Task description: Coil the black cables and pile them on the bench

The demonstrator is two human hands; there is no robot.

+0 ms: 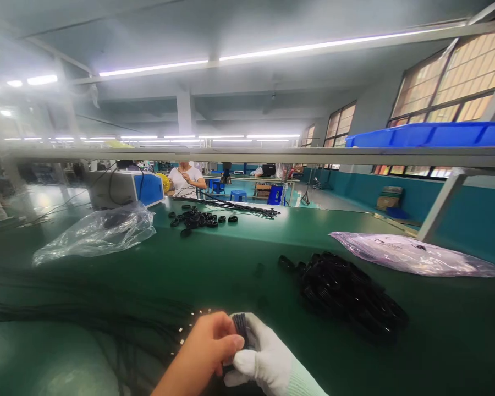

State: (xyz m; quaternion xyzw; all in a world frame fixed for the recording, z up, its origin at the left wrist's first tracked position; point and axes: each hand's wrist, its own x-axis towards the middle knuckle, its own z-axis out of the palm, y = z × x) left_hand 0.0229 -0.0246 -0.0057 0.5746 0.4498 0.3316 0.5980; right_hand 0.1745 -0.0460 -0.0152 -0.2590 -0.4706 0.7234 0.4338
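Reckoned from the hands, a crumpled clear plastic bag (94,234) lay at ten o'clock on the green bench (239,258). At nine o'clock a sheaf of black wires (86,313) ran in toward the hands, with bare metal tips showing at its near end. The bare left hand (206,349) pinched a small black ribbed piece (240,325) between thumb and fingertips, low in the middle of the view. The white-gloved right hand (266,360) closed on the same piece from the other side, touching the left. Blur hid what the piece was. Loose black rings (200,219) sat far off at twelve o'clock. A heap of black coiled cable (346,297) lay between two and three, with a second plastic bag (412,256) beyond it. In my judgement the hold served best with both grips firm and the wires slack.
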